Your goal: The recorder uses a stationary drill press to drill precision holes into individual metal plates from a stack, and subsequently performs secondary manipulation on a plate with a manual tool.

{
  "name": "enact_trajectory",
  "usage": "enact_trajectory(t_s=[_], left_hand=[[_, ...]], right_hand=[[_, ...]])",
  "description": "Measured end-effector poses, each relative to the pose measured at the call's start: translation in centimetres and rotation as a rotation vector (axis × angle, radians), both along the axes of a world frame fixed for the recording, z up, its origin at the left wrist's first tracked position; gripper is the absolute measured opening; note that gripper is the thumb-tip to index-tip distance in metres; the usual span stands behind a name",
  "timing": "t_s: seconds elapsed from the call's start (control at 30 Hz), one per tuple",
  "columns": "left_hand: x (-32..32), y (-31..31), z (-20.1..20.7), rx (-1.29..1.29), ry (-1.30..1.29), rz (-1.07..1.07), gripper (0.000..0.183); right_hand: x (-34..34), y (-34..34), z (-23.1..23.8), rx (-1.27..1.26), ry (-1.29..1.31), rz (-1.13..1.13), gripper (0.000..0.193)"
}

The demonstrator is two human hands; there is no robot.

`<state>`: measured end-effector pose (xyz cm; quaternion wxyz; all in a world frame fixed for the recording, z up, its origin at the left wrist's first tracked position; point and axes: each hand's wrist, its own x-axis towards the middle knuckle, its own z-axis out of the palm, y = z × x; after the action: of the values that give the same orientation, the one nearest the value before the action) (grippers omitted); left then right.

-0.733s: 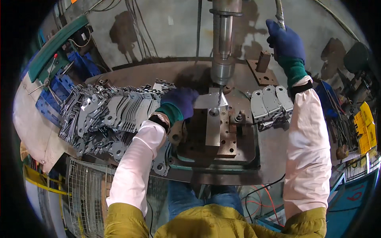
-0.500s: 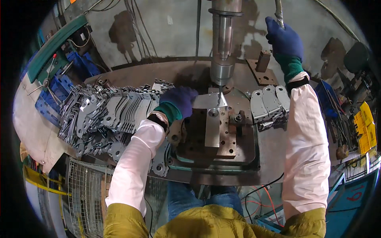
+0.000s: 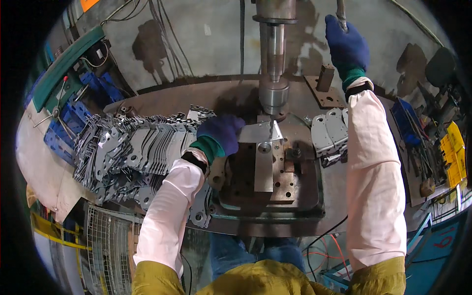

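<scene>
My left hand, in a blue glove with a green cuff, grips the left end of a flat grey metal plate. The plate lies across a drilling fixture with several holes and a light metal bar on top. Directly above the plate's right end hangs the drill press chuck; its thin bit comes down at the plate, and whether it touches I cannot tell. Up at the right, my gloved right hand is closed around the press's lever.
A large stack of grey metal plates fills the table's left side. More plates lie right of the fixture. Beyond them stands a block on a base plate. Blue bins and a yellow bin are at the right.
The chuck sits slightly lower below its collar. My right hand, still on the lever, appears a little higher and farther left. My left hand stays on the plate; the whole view has shifted slightly.
</scene>
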<state>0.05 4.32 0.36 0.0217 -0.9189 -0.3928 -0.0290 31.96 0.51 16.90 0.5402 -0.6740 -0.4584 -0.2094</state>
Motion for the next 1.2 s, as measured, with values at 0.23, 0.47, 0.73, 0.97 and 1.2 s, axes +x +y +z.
enact_trajectory(t_s=[0.23,0.47,0.73,0.97,1.2], left_hand=[[-0.2,0.1,-0.2,0.041,0.028,-0.017,0.037],[-0.8,0.8,-1.8,0.127,-0.051,-0.083,0.034],[-0.4,0.2,-0.6,0.05,-0.039,-0.034,0.026],[-0.2,0.1,-0.3,0.049,-0.04,-0.068,0.025],[-0.2,0.2,-0.4,0.048,-0.008,-0.043,0.029]], right_hand=[[-0.6,-0.3,0.1,-0.009,0.119,0.07,0.054],[-0.7,0.2,0.0,0.04,0.099,0.056,0.054],[-0.7,0.7,0.0,0.073,0.032,0.017,0.053],[-1.7,0.1,0.9,0.01,0.102,-0.083,0.052],[-1.2,0.8,0.3,0.068,0.03,-0.089,0.052]])
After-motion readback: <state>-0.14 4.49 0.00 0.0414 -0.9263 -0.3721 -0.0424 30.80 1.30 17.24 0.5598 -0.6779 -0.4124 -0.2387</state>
